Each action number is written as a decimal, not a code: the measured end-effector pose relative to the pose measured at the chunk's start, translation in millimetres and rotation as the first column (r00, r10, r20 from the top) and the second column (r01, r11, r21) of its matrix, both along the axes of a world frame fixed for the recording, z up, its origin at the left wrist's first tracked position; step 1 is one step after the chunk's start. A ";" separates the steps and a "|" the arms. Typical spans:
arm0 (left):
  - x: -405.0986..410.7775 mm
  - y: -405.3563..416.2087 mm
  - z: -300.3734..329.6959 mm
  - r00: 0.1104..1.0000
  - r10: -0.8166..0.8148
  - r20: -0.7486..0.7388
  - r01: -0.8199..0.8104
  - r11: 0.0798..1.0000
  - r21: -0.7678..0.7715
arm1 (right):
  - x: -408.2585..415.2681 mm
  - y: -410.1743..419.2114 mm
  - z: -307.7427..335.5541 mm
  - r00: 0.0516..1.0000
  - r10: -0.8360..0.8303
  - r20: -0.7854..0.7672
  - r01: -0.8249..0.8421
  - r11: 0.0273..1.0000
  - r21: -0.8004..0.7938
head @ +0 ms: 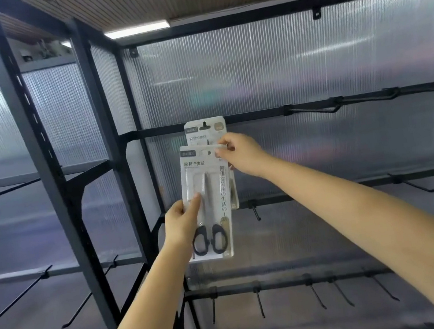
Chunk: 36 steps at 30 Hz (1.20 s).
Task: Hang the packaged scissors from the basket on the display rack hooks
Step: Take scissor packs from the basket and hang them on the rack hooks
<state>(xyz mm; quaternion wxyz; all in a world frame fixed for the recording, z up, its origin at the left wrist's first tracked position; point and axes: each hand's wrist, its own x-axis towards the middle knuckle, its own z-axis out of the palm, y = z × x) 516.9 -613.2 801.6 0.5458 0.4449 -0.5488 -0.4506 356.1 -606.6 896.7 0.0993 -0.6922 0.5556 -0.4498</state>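
Note:
I hold a packaged pair of scissors (209,193), a white card with black handles at the bottom, in front of the display rack. My left hand (183,222) grips its left edge at mid-height, thumb on the front. My right hand (242,155) pinches its top right corner beside the hang hole. Behind it a second scissors package (205,129) hangs on a hook (205,124) of the upper black bar (259,115). The basket is out of view.
Bare black hooks stick out along the upper bar (314,110), the middle bar (413,185) and the lower bar (314,293). More hooks line the left-hand rack section (32,293). Ribbed translucent panels (279,64) back the black frame.

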 end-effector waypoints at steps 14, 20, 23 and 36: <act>4.4 -4.4 -8.3 0.991 -0.103 0.082 0.109 0.992 -0.065 | -5.6 -5.8 26.9 0.994 -0.060 -0.090 0.040 0.978 -0.206; 1.9 -22.9 1.8 0.992 -0.052 0.113 0.065 0.992 -0.111 | -5.7 -18.1 38.3 0.992 -0.109 -0.066 0.087 0.958 -0.273; -0.7 -31.4 5.2 0.991 -0.033 0.133 0.050 0.990 -0.130 | -8.7 -24.6 39.7 0.990 -0.128 -0.063 0.106 0.955 -0.276; -12.5 -57.6 3.4 0.987 0.022 0.159 -0.008 0.996 -0.088 | -15.2 -52.4 34.3 0.977 -0.201 -0.073 0.177 0.952 -0.251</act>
